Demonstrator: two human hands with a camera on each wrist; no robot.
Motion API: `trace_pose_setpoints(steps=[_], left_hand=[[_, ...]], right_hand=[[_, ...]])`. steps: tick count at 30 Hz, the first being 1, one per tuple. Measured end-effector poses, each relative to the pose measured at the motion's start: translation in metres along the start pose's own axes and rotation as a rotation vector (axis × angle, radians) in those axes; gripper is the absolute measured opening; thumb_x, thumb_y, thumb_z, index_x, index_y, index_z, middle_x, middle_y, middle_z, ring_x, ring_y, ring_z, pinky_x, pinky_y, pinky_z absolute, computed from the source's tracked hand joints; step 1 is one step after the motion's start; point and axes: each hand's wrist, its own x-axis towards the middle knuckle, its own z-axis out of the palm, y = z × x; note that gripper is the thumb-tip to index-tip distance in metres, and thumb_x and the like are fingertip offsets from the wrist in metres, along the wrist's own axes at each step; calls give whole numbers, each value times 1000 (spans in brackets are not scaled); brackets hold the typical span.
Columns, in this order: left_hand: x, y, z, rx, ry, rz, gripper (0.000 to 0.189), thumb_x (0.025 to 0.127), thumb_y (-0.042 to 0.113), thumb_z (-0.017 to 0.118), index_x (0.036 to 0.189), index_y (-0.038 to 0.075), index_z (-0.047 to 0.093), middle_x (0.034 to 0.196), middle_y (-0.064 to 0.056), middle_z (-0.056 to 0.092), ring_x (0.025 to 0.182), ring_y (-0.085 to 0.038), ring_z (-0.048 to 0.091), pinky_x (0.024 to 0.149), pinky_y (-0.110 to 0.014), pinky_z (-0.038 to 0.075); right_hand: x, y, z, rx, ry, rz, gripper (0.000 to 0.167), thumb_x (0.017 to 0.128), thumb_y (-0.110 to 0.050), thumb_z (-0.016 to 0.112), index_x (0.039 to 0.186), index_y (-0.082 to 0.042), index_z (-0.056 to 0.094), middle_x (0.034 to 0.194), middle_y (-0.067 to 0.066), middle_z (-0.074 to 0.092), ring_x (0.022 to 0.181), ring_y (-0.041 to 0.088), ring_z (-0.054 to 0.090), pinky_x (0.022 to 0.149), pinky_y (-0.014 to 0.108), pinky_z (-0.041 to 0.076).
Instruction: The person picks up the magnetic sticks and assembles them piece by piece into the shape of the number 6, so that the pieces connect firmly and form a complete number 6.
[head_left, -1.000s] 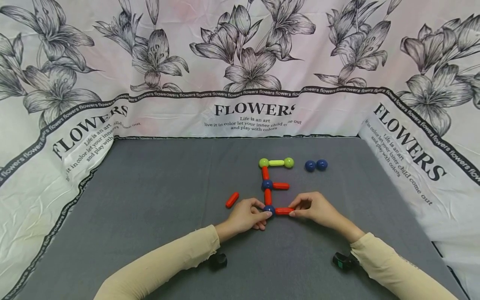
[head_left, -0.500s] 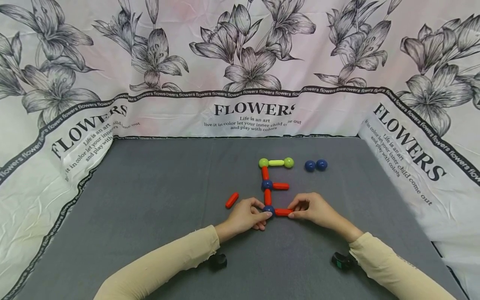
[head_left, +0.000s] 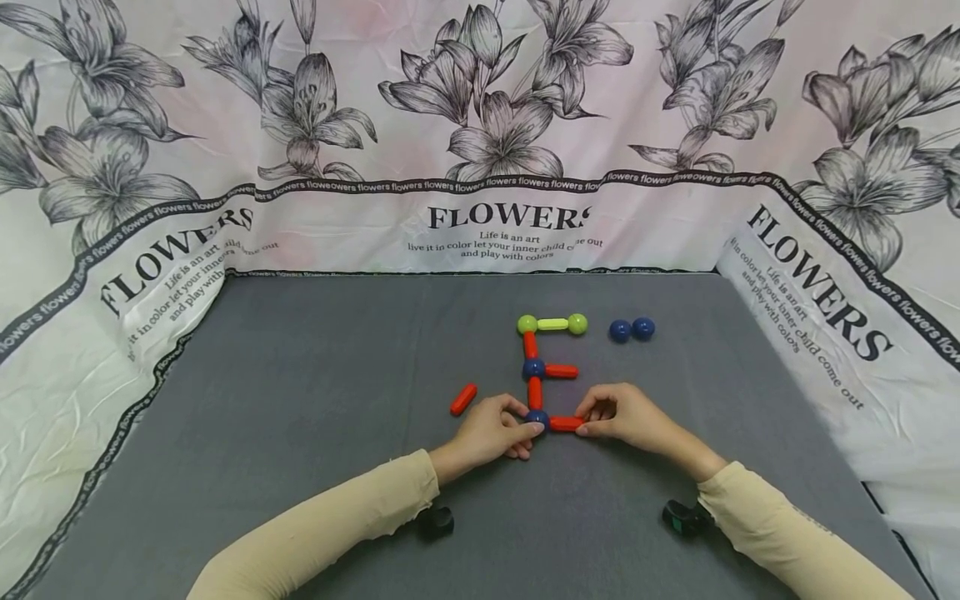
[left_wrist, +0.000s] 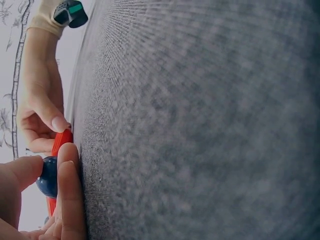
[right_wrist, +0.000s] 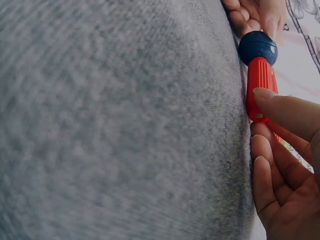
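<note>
On the grey cloth, red sticks and balls form an E-like figure. Its near corner is a blue ball (head_left: 537, 419), which my left hand (head_left: 489, 431) pinches between thumb and fingers. From that ball a red stick (right_wrist: 259, 82) runs right, its far end pinched by my right hand (head_left: 628, 419); stick and ball touch. Another red stick (head_left: 535, 393) leads back to a second blue ball (head_left: 534, 368), with a red stick (head_left: 562, 372) pointing right. Behind that, a red stick (head_left: 530, 344) reaches a green ball (head_left: 527, 324), a green stick (head_left: 553, 324) and another green ball (head_left: 577, 324).
A loose red stick (head_left: 463, 399) lies left of the figure, close to my left hand. Two blue balls (head_left: 632, 330) sit side by side at the back right. Flower-printed fabric (head_left: 480, 225) borders the grey cloth (head_left: 315, 358) at the back and sides.
Both hands keep their hold on the ball and the stick. The right hand and the stick's outer end have shifted very slightly; the other pieces stay where they were.
</note>
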Motion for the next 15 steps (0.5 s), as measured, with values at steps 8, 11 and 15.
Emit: trace_pose_setpoints(steps=[8,11,15], left_hand=[[-2,-1,1,2,8,3,35,88,28,76,110,6,61,73,-8,74,57,-11,68,57,-27,59],[-2,-1,1,-3,7,2,34,88,28,76,110,6,61,73,-8,74,57,-11,67,57,-27,59],[-3,0,-1,-7,4,1,34,88,28,76,110,7,61,73,-7,74,57,-11,67,57,-26,59]], right_hand=[[3,1,-8,50,-48,18,18,83,-23,81,95,-12,73,86,4,71,71,6,62,64,21,53],[7,4,-18,47,-7,25,18,83,-21,80,97,-11,74,89,5,72,73,7,62,64,22,53],[13,7,-36,22,101,43,19,84,-21,80,99,-10,74,93,5,73,77,8,64,69,22,54]])
